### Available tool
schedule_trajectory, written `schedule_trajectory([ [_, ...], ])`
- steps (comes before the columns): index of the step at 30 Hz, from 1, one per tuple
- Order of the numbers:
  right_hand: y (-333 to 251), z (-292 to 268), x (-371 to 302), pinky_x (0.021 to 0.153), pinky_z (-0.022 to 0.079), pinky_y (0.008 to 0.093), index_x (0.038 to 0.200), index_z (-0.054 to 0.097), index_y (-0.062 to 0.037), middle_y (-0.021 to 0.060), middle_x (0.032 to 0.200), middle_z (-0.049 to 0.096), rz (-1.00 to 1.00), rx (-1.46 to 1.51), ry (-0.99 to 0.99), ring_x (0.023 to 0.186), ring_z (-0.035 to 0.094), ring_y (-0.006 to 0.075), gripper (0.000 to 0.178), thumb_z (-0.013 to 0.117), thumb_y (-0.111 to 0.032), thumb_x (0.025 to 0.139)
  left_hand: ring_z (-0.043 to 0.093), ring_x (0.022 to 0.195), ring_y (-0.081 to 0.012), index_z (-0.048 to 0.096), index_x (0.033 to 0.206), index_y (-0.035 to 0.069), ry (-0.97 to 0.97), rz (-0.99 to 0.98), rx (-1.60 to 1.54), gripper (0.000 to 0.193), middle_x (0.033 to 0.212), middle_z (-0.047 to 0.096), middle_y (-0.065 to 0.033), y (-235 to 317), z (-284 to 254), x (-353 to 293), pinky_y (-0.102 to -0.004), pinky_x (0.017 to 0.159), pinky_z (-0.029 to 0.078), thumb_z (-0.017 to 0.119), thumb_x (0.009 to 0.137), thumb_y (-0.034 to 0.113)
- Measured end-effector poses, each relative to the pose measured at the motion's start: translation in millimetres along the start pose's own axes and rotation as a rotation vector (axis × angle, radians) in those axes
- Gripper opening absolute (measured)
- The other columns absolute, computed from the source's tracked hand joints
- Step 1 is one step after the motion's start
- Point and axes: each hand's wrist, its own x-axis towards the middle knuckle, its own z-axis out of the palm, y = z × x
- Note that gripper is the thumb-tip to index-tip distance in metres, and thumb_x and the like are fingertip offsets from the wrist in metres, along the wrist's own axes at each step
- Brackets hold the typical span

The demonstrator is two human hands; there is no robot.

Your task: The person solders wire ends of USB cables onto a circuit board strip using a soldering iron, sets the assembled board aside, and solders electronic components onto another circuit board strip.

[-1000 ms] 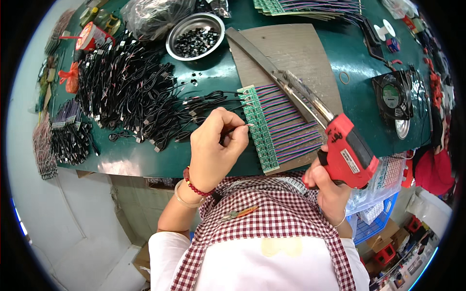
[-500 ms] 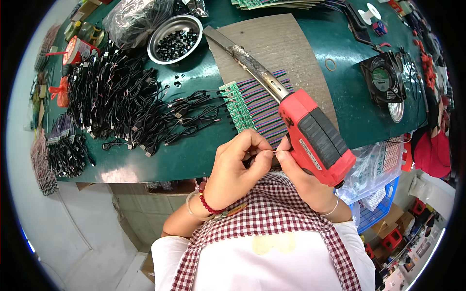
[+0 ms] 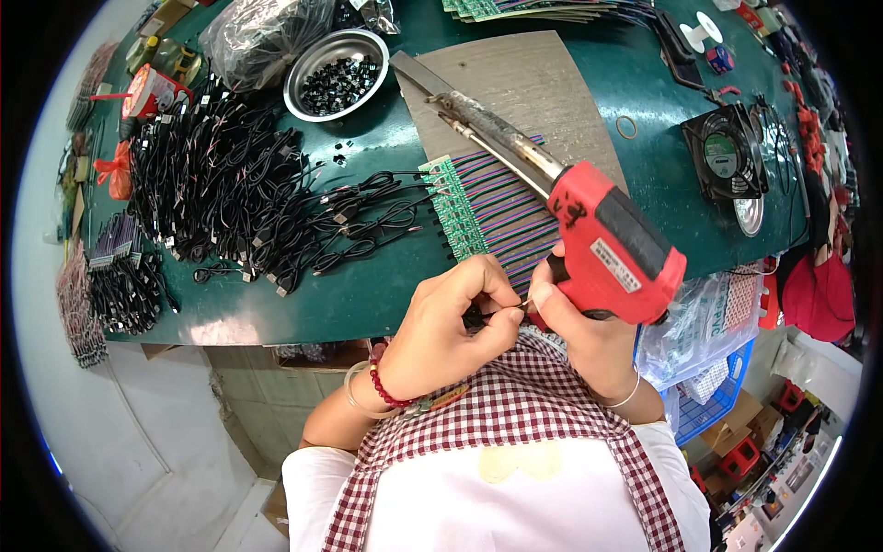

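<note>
At left, on the green desk (image 3: 349, 294), showing a loose, tangled heap of black cables with small plugs (image 3: 221, 175). Moving right, showing a long, narrow green circuit-board strip (image 3: 457, 216), just beyond the left hand (image 3: 451, 317); running lengthwise away from the body, leaning left toward the far end; probably proving stiff, thin and brittle, so best being held by the edges. Pinching a thin black cable with a fine wire tip (image 3: 525, 304) between thumb and forefinger of the left hand, near the front edge of the desk. Pointing the tip rightward, toward the right thumb; not revealing whether touching. Probably handling as light and limp, so calling for pinching close behind the tip. Farther right, gripping a red-and-black soldering gun with a long metal barrel (image 3: 614, 241) by the handle in the right hand (image 3: 590, 342). Holding the gun above purple-and-black ribbon wires (image 3: 506, 225); aiming the long axis of the barrel leftward and away from the body. Likely feeling rigid and fairly heavy, possibly running hot along the barrel; hence calling for grasping only at the handle.
</note>
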Motion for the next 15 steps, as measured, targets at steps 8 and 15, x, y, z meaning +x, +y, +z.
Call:
schedule_trajectory([
  [8,-5.4,2.5,4.8,0.074,0.051,0.025,0.1,0.062,0.0007,0.0026,0.091,0.065,0.178,0.253,0.026,0.083,0.062,0.0092,0.013,0.064,-0.001,0.087,0.053,0.064,-0.0061,0.052,0.083,-0.001,0.142,-0.111,-0.057,0.015,0.075,0.056,-0.0045,-2.3,1.7,-3.5,-0.0211,0.055,0.044,0.065,0.078,-0.005],
  [15,-10.9,7.9,5.1,0.071,0.049,0.0242,0.099,0.062,-0.0014,0.0004,0.09,0.063,0.179,0.184,0.028,0.08,0.059,0.0068,0.012,0.064,-0.002,0.087,0.051,0.068,-0.0043,0.051,0.085,0.0,0.164,-0.143,-0.182,0.014,0.081,0.055,-0.0039,-5.5,3.3,-5.1,-0.0191,0.058,0.044,0.063,0.081,-0.005],
])
